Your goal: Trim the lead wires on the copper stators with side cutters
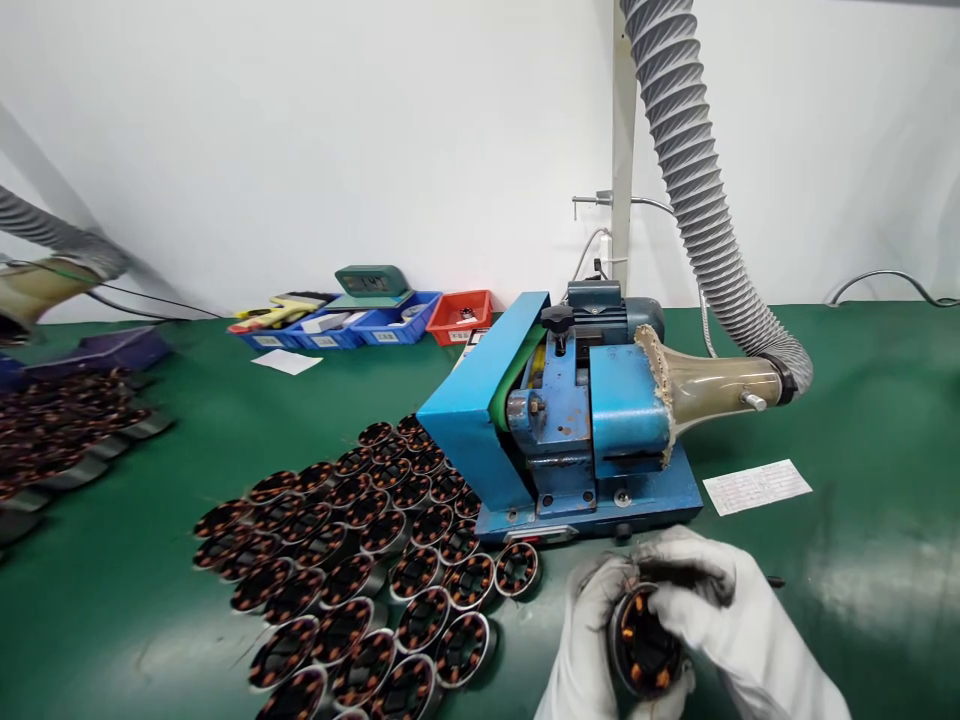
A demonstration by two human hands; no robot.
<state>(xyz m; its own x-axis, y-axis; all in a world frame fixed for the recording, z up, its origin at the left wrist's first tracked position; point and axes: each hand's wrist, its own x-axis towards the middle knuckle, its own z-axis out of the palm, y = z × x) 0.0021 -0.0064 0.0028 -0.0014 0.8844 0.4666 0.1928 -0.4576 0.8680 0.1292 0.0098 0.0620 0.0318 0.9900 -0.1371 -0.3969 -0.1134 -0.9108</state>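
Near the front edge of the view, a motor stator [636,640] is tilted so its open ring and orange copper windings show. My left hand [589,625], in a white glove, is wrapped around the left side of it. From the right, my white-gloved right hand [724,590] has its thumb and fingers closed on the stator's upper rim, and its glove fingertips are dirty. Some of the stator's far edge is hidden by these fingers. To the left, several similar stators [415,572] stand close together in rows on the green table [840,590].
Behind my hands stands a blue belt grinder [555,420] with a grey ribbed hose [697,190] rising from it. Blue bins [405,325] and a red bin [457,318] line the wall. A written paper slip [757,487] lies right. More stators [67,440] sit far left.
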